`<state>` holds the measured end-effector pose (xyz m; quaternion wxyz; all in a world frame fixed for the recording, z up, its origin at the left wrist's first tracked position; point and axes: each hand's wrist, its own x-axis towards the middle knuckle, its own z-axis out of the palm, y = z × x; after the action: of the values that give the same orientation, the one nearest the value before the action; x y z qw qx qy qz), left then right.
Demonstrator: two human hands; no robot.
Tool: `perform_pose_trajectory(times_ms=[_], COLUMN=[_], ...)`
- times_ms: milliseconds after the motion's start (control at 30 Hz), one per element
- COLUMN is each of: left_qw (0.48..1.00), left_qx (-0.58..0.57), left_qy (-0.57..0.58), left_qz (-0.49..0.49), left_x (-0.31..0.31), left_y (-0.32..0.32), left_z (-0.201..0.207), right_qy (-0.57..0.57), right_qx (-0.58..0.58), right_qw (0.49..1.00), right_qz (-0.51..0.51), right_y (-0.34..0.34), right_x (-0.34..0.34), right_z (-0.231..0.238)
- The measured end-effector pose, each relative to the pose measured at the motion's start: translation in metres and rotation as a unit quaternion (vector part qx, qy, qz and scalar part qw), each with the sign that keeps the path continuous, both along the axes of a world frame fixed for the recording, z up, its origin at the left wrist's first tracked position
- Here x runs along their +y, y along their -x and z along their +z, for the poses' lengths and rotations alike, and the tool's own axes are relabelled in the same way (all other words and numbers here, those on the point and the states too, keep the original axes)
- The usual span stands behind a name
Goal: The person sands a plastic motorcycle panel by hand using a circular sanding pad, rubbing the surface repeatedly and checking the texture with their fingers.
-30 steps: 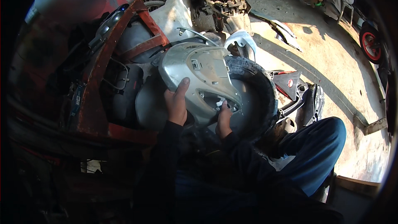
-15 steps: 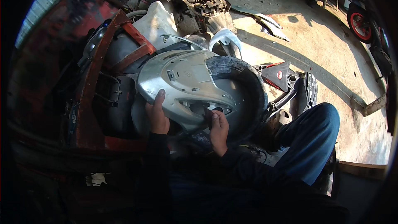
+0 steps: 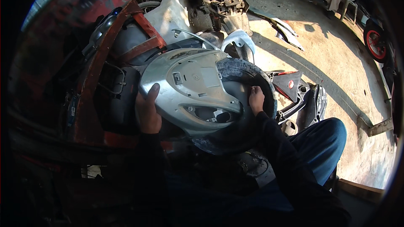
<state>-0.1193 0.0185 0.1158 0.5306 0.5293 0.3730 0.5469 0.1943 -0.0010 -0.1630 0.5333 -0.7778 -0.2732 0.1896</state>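
Note:
A silver-grey plastic motorcycle body panel (image 3: 185,75), with slots and a long side opening, rests tilted over the left part of a round dark rubber tub (image 3: 272,101). My left hand (image 3: 148,111) grips the panel's near left edge, thumb on top and fingers hidden underneath. To the right of the panel, my right hand (image 3: 256,100) is over the inside of the tub, its fingers curled closed. A dark flat piece showed in those fingers earlier; now whatever they hold is hidden. The tub appears to hold cloudy grey water.
A red metal frame (image 3: 101,65) stands on the left. Behind the panel lie a whitish plastic part (image 3: 170,14) and a dirty engine part with a spring (image 3: 223,2). Black and red fairing pieces (image 3: 290,84) lie right of the tub, near my bent knee (image 3: 332,138).
My right hand has left the panel's side opening and moved right and away from me, over the tub. My left hand still grips the panel. The whole view has shifted slightly.

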Motion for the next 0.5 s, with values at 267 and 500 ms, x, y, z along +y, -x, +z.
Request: perform_pose_trajectory(times_ms=[267, 500], left_qw=[0.999, 0.998], left_qx=[0.033, 0.003], left_qy=[0.009, 0.054], left_qz=[0.006, -0.042], left_x=[0.004, 0.004], left_y=[-0.009, -0.012], left_z=[0.004, 0.012], right_qy=[0.214, 0.183], right_qx=[-0.280, -0.278], right_qw=[0.890, 0.887], right_qz=[0.288, 0.319], right_y=[-0.034, -0.044], right_x=[0.017, 0.014], right_z=[-0.126, -0.181])
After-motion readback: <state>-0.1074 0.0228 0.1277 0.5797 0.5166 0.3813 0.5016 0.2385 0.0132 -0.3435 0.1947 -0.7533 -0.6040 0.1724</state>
